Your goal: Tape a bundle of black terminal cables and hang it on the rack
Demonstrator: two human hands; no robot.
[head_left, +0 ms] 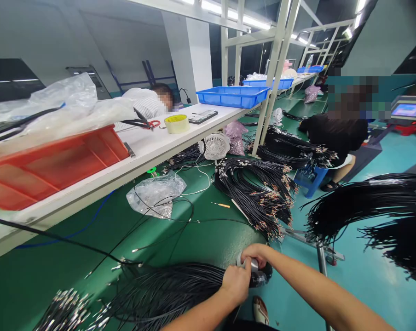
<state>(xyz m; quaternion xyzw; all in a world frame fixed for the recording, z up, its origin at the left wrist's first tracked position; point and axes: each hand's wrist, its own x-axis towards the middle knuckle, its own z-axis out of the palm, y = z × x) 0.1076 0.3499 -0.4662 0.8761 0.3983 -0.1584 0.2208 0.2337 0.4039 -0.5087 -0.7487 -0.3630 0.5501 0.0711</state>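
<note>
The green worktop [211, 243] lay under everything, and across it, from the hands round to eight and nine o'clock, fanned a thick bundle of black cables [180, 285]. Its near end bent beside the table edge, so a pull there could, I judged, have dragged the loose lengths crooked. A coiled cable bundle [259, 191] stood at twelve o'clock, well apart. The clear plastic bag [156, 191] sat at ten o'clock with stray strands over it; a snag there might have tipped its contents out.

The right hand [258, 254] bent its fingers narrowly around what looked like a pale roll [244, 259], right at the bundle's bent end. The left hand [236, 282] was folded just beside it, one digit raised against the roll; whether its other fingers gripped cable, I could not tell. If that roll slipped, probably through a thin hold on its smooth side, it could have dropped past the edge towards six o'clock. At eleven o'clock lay a yellow-handled pointed tool [222, 205], near enough that a careless reach might have meant a prick
</note>
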